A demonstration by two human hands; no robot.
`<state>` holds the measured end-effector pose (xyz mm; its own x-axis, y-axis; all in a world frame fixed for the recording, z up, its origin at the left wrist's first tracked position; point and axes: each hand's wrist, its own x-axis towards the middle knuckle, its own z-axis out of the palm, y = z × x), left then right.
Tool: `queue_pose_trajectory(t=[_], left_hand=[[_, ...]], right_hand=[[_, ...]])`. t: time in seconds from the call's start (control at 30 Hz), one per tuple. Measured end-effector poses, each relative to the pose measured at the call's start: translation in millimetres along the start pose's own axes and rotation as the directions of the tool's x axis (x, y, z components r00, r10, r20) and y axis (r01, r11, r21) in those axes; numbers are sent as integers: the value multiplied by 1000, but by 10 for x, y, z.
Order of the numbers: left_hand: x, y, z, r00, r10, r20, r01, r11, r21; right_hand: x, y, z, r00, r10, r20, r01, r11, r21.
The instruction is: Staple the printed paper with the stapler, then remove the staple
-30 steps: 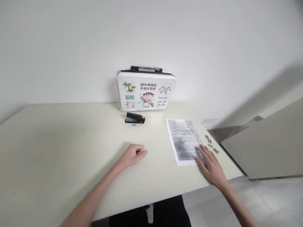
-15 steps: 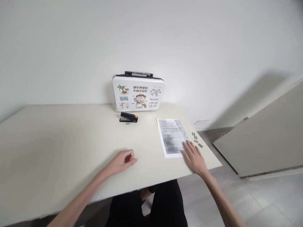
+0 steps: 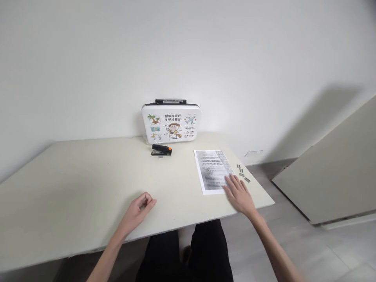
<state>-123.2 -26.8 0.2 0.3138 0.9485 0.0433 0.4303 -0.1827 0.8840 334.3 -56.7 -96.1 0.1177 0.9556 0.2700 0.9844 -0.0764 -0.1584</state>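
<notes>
My right hand (image 3: 239, 196) lies flat with fingers spread over the lower right corner of a printed sheet of paper (image 3: 211, 172). Just beyond its fingertips, several short strips of staples (image 3: 241, 174) are scattered near the table's right edge. Loosely curled, my left hand (image 3: 138, 211) rests at the front of the table, and I see nothing in it. Farther back stands a black stapler (image 3: 161, 150) with an orange part at its right end. One more staple strip (image 3: 160, 157) lies right in front of the stapler.
A white carry case (image 3: 172, 123) with cartoon prints and a black handle stands upright against the wall, behind the stapler. The pale table (image 3: 88, 188) ends at a corner on the right. Past it are the grey floor and a light panel (image 3: 331, 176).
My left hand has drawn back to the left, toward the front edge. My right hand stays on the paper. The view has shifted slightly; the stapler and case stand as before.
</notes>
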Motion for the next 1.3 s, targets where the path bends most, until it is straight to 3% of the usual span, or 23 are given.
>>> queue_pose_trajectory(t=[0.07, 0.27, 0.87, 1.3], left_hand=[[-3, 48, 27, 999, -10, -45, 10, 1000, 4], [-25, 86, 97, 999, -32, -4, 32, 999, 39], [-102, 135, 122, 988, -93, -125, 99, 994, 48], [-48, -36, 132, 988, -131, -77, 137, 987, 79]], right_hand=[[-6, 4, 10, 1000, -2, -11, 2, 1000, 1], [-21, 25, 35, 1000, 0, -26, 0, 1000, 18], [-103, 2, -24, 998, 50, -28, -47, 993, 106], [-132, 10, -15, 1000, -15, -3, 15, 998, 56]])
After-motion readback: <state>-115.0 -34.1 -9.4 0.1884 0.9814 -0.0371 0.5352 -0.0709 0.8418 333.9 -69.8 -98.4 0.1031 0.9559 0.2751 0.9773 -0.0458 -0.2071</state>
